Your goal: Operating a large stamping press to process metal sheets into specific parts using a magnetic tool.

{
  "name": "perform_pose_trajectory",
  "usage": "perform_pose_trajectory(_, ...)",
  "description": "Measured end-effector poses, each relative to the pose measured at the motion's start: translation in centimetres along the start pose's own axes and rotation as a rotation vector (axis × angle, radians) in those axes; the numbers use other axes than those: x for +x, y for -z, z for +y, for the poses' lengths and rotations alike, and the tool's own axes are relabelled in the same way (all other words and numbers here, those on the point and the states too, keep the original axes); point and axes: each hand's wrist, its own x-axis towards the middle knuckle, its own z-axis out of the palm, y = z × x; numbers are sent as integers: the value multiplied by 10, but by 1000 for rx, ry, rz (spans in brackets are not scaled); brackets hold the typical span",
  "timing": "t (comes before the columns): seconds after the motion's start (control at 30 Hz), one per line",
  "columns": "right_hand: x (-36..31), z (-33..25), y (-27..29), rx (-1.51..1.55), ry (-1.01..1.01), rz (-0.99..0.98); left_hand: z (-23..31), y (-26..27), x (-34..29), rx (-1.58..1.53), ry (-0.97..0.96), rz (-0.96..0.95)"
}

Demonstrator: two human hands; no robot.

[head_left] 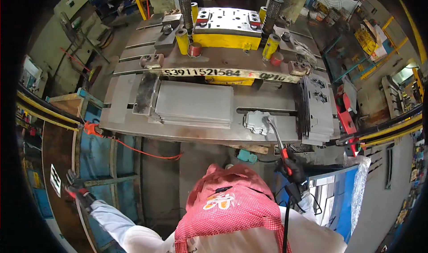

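My right hand (292, 169), in a dark glove, is wrapped round a red-handled tool with a bent metal shaft (275, 130). The tool's tip rests at a small stack of cut-out metal pieces (256, 122) near the front edge of the press bed (200, 135). My left hand (79, 189), in a grey glove with a red patch, is out at the far left with its fingers stretched. It is over a brown board (62, 213), beside a white printed card (55, 180). I see nothing in it.
Flat metal blanks (194, 99) lie stacked mid-bed. Punched sheets (318, 108) are piled at its right. Behind stands the yellow die (226, 41) with guide posts. An orange cable (147, 152) hangs left; red bins (347, 110) and a blue cabinet (345, 195) are at the right.
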Motion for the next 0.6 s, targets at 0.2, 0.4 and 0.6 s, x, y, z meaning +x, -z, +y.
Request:
perform_pose_trajectory(0.2, 61, -55, -56, -85, 149, -218, -67, -62, -35, 94, 204, -312)
perform_pose_trajectory(0.4, 134, -62, -71, -169, 98, -362, -193, -193, -174, 454, 394, -1093)
perform_pose_trajectory(0.6, 69, -88, -96, -315, 98, -313, -248, -275, -258, -284, 657, -860)
